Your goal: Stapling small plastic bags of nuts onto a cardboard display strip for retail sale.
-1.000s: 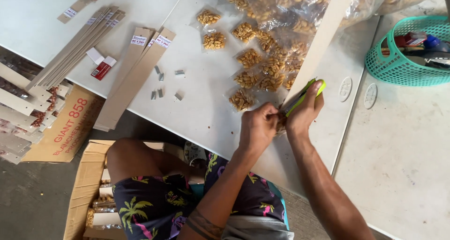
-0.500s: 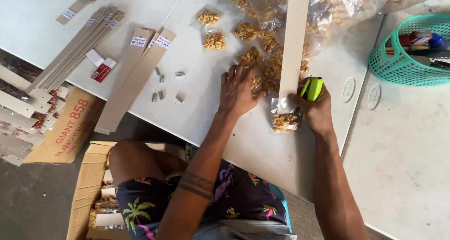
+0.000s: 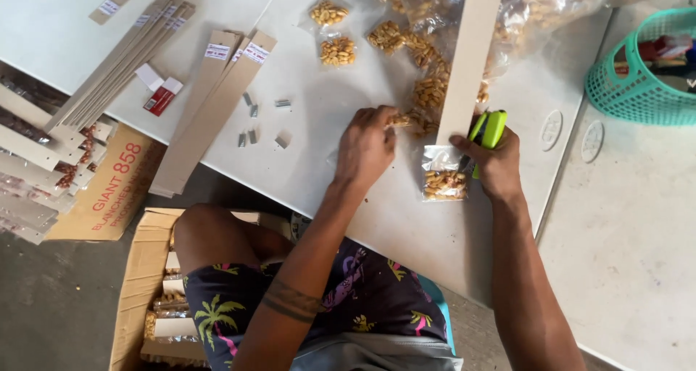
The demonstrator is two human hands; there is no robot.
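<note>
My right hand point(image 3: 493, 164) grips a lime-green stapler point(image 3: 490, 130) and rests against the lower end of a long tan cardboard strip point(image 3: 467, 59). A small clear packet of peanuts point(image 3: 444, 181) hangs at that strip's bottom end. To the left, my left hand point(image 3: 366, 146) is closed around another small peanut packet point(image 3: 400, 119) at the edge of a pile of peanut packets point(image 3: 429, 88). Both hands are over the white table point(image 3: 326, 161).
Two loose peanut packets point(image 3: 332, 32) lie further up the table. Spare cardboard strips point(image 3: 210, 103), staple bars point(image 3: 250, 124) and a small red and white box point(image 3: 161, 96) lie left. A teal basket point(image 3: 641, 70) sits right. An open carton point(image 3: 145, 284) stands by my knee.
My left hand left the strip, reached to the pile and closed on a packet. The strip swung upright, with a packet now fixed at its bottom end. My right hand stayed by it.
</note>
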